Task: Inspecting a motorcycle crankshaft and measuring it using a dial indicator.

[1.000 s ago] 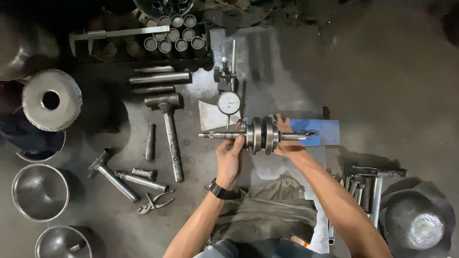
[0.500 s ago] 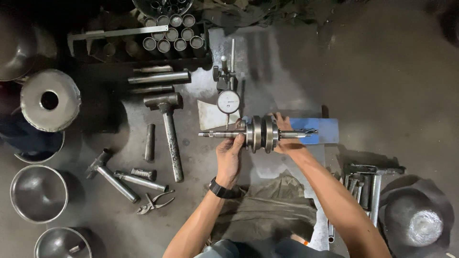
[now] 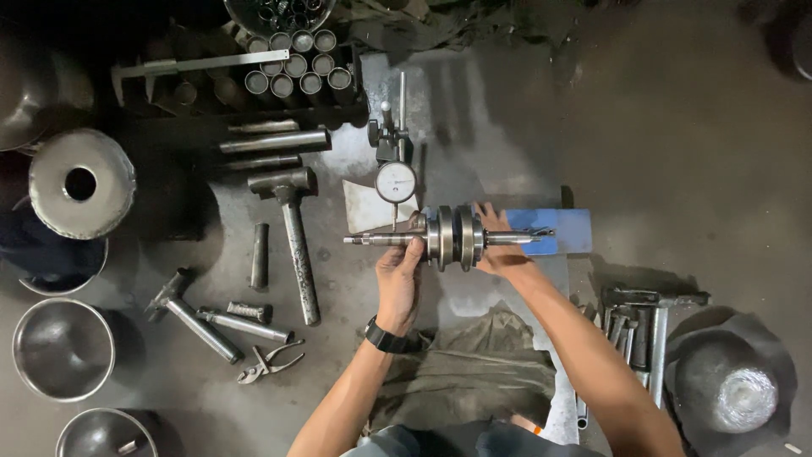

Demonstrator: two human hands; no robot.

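Holding the crankshaft (image 3: 452, 239) level over the blue stand (image 3: 565, 230), I have my left hand (image 3: 399, 278) closed around its left shaft and my right hand (image 3: 499, 252) gripping the right shaft just beside the webs. Nothing has shifted in the last second: both grips and the crankshaft sit as before, so the part is steady. A dial gauge (image 3: 396, 182) stands just behind it, stem reaching toward the shaft. Off to my left lies a hammer (image 3: 292, 233) and pliers (image 3: 269, 364).

The left hand (image 3: 399, 283) is covering part of the crankshaft (image 3: 452, 238); the bowl (image 3: 106, 433) is getting cropped at the bottom edge.
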